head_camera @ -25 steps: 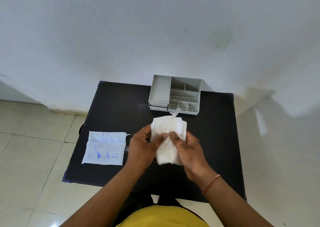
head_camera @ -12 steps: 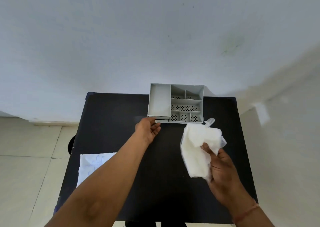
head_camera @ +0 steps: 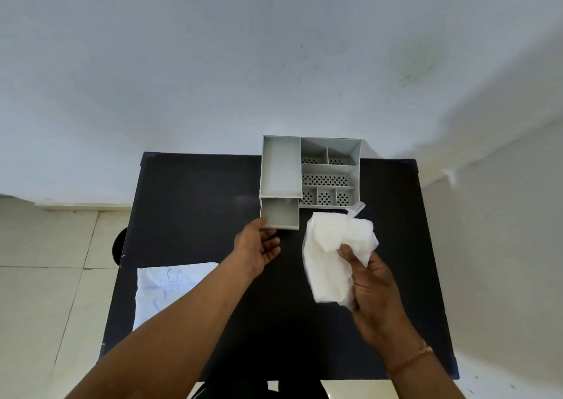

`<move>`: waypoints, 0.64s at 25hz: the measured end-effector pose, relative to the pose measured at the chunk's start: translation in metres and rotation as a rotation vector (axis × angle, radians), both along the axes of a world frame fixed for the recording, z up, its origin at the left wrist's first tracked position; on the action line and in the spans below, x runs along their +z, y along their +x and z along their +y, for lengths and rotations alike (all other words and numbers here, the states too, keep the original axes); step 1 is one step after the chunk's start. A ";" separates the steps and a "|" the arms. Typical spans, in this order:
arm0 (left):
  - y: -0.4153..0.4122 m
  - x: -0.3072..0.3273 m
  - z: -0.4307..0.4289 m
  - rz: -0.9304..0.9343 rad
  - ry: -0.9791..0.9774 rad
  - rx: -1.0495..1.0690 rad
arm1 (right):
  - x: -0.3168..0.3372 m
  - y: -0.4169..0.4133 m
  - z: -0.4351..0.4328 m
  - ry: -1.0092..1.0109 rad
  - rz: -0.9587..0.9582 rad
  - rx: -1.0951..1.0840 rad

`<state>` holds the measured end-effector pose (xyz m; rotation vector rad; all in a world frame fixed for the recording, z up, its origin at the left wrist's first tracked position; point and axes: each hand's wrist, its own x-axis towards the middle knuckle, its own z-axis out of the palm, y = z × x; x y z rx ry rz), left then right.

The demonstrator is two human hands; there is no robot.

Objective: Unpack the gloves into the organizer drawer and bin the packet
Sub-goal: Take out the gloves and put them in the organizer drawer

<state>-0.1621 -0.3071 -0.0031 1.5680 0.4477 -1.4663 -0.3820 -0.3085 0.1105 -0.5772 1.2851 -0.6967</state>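
Note:
A grey organizer [head_camera: 329,167] stands at the back of the black table [head_camera: 195,216]. Its lower drawer [head_camera: 280,214] is pulled out toward me and looks empty. My left hand [head_camera: 259,248] is at the drawer's front left corner, thumb touching the edge, fingers under or just below its front. My right hand [head_camera: 370,280] grips a crumpled bundle of white gloves [head_camera: 332,252] to the right of the drawer, in front of the organizer. The white packet [head_camera: 170,289] with blue print lies flat at the table's left edge, partly hidden by my left forearm.
The table stands against a white wall. Tiled floor shows on the left, with a dark round object [head_camera: 118,246] beside the table's left edge. The organizer's right side has several perforated compartments.
The drawer has slid out from the organizer, with my left hand at its front. My right hand has kept the gloves to the right. A second ago both hands held the bundle.

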 end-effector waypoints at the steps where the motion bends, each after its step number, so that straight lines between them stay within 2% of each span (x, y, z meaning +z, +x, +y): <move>1: -0.002 0.000 0.007 -0.015 0.024 -0.042 | -0.002 0.003 0.000 0.001 0.010 0.001; 9: -0.008 -0.002 0.032 -0.038 0.065 -0.176 | -0.030 0.028 -0.009 0.041 0.091 0.031; 12: 0.001 0.014 0.037 -0.218 0.173 -0.162 | -0.043 0.049 -0.021 0.064 0.122 0.087; 14: 0.007 0.026 0.042 -0.248 0.083 -0.157 | -0.052 0.064 -0.030 0.074 0.131 0.143; 16: 0.013 0.041 0.039 -0.211 -0.089 -0.260 | -0.060 0.078 -0.041 0.061 0.212 0.235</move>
